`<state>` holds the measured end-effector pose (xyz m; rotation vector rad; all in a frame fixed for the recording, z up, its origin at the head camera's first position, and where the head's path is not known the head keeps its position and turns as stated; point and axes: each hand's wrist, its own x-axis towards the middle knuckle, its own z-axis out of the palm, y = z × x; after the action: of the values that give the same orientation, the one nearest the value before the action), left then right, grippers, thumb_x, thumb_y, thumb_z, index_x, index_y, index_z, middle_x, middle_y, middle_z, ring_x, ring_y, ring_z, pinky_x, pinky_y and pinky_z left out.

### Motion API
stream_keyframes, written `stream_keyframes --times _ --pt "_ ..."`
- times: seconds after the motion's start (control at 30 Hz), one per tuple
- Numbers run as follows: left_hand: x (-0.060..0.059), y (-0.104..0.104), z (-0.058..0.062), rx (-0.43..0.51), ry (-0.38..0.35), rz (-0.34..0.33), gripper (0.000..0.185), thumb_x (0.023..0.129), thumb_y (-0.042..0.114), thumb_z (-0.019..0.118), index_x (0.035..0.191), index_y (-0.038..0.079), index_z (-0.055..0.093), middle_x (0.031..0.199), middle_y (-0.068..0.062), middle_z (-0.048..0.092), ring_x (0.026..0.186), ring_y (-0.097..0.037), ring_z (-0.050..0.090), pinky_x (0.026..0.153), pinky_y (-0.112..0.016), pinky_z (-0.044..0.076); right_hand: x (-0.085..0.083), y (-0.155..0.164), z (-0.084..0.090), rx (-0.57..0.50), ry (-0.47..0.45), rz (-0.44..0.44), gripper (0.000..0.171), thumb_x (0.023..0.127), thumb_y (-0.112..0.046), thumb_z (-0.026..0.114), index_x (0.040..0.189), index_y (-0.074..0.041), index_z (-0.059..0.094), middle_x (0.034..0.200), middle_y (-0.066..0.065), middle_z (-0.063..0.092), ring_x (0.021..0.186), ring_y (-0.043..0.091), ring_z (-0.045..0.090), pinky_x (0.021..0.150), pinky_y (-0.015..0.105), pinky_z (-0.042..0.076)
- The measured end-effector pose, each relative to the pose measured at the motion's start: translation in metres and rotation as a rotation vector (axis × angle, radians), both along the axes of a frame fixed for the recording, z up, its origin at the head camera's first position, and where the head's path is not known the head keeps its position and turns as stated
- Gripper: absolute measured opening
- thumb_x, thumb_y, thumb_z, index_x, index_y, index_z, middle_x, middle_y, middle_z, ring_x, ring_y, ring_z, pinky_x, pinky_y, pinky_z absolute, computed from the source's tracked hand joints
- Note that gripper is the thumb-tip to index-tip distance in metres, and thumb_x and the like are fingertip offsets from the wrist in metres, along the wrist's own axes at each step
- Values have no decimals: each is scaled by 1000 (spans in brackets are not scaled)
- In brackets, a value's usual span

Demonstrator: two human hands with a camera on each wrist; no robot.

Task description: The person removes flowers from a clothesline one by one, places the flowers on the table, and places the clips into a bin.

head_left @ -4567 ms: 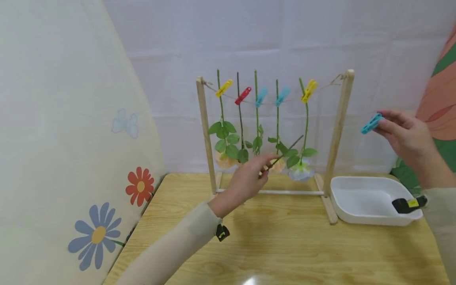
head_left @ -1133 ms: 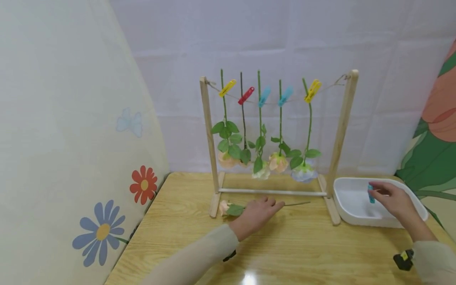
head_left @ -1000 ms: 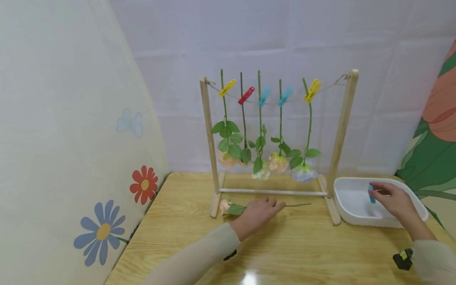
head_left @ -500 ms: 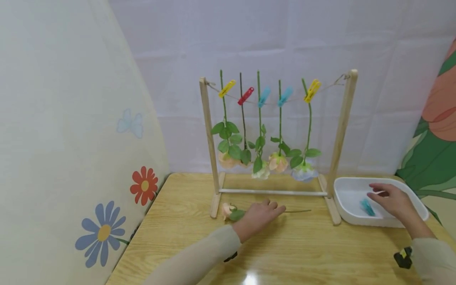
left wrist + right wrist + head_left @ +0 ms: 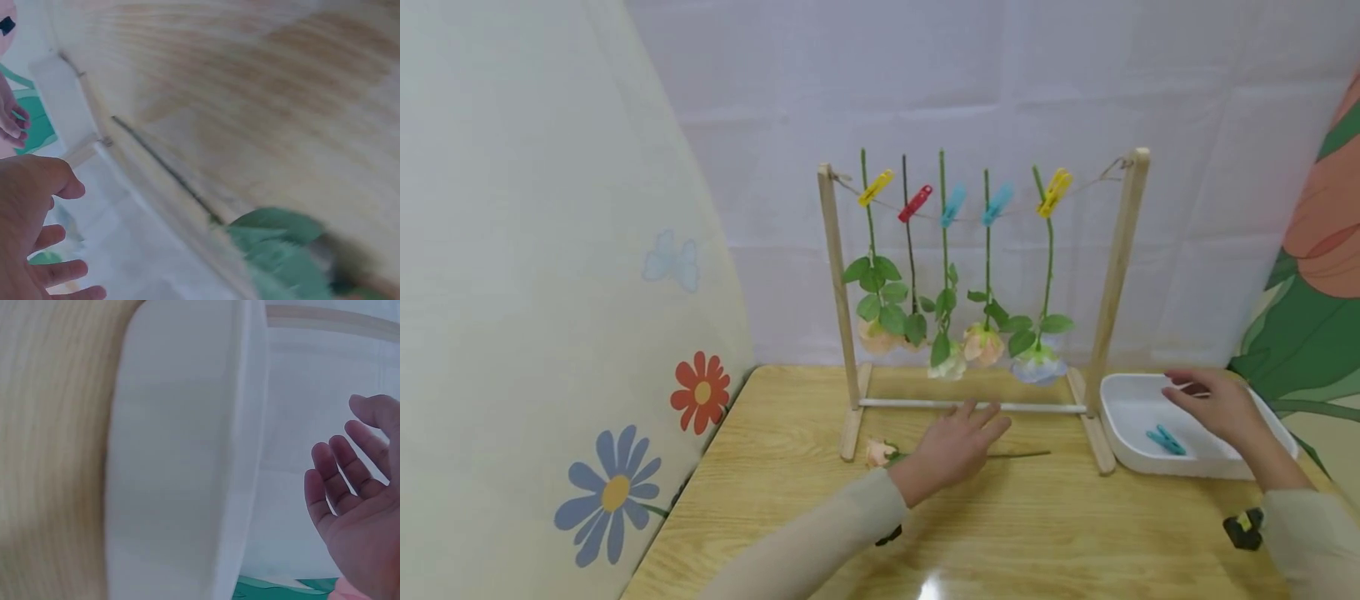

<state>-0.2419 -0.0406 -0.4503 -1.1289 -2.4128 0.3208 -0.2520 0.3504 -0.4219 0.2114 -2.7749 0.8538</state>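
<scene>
A peach flower (image 5: 878,452) with a thin stem (image 5: 1022,455) lies on the wooden table (image 5: 1000,533) in front of the wooden rack (image 5: 1112,283). My left hand (image 5: 962,442) hovers just above the stem, fingers spread and holding nothing; the left wrist view shows the same open left hand (image 5: 31,231) and blurred green leaves (image 5: 281,250). A blue clothespin (image 5: 1165,439) lies in the white tray (image 5: 1120,442). My right hand (image 5: 1210,407) is open above the tray, empty; the right wrist view shows the open right hand (image 5: 356,506) beside the tray (image 5: 181,456).
Several flowers hang head-down from a string on the rack, held by yellow (image 5: 876,187), red (image 5: 913,202) and blue (image 5: 997,203) clothespins. A white backdrop stands behind. A flower-printed panel (image 5: 550,333) rises at the left.
My left hand laid the flower on the table and has lifted off it. My right hand dropped the blue clothespin into the tray and drew back, open.
</scene>
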Motion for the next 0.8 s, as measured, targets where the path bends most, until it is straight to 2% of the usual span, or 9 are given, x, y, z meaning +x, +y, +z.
stream_keyframes --times 0.13,0.2,0.3,0.37,0.43,0.67,0.73,0.8 --pt "0 1 15 11 49 -11 49 85 28 61 132 26 46 140 1 46 126 -30 44 92 -49 47 -2 -7 15 -6 60 24 42 92 -27 59 121 3 57 106 26 62 92 41 59 72 47 51" --pt "0 0 23 -2 63 -4 54 84 32 62 135 28 45 141 1 44 129 -32 40 97 -52 43 -2 -11 24 -9 72 32 42 92 -28 58 123 1 56 106 25 61 91 37 60 70 37 52" --pt "-1 0 35 -1 89 0 58 81 35 63 136 28 44 141 0 43 129 -33 39 98 -53 41 -2 -16 38 -29 103 46 42 92 -28 58 124 1 55 106 24 62 87 7 60 67 20 48" --pt "-2 0 42 25 100 -5 56 81 35 63 133 27 46 140 -1 43 128 -33 40 97 -52 42 -2 -20 46 -43 122 47 42 92 -28 58 124 0 56 107 23 62 82 -12 50 63 10 43" --pt "-3 0 50 67 113 -19 54 81 32 63 132 26 48 140 -2 45 126 -33 43 94 -51 45 -3 -24 54 -66 124 51 43 92 -29 58 125 -1 55 109 22 62 80 -22 39 62 7 40" --pt "-7 0 76 214 111 -63 54 82 27 64 134 21 49 139 -8 47 124 -35 46 90 -47 49 -5 -39 83 -150 86 28 45 93 -36 55 128 -7 54 119 20 59 84 -21 41 65 4 40" --pt "-8 1 82 228 106 -62 54 83 27 64 134 21 48 140 -8 46 125 -36 45 91 -46 49 -5 -43 90 -169 93 29 45 92 -36 56 127 -8 54 119 19 59 85 -21 42 65 3 40" --pt "-9 2 87 232 105 -57 54 84 28 63 134 21 47 140 -8 45 126 -36 44 92 -45 48 -5 -48 97 -189 110 30 44 92 -37 56 125 -9 56 115 9 62 85 -20 45 66 3 40"
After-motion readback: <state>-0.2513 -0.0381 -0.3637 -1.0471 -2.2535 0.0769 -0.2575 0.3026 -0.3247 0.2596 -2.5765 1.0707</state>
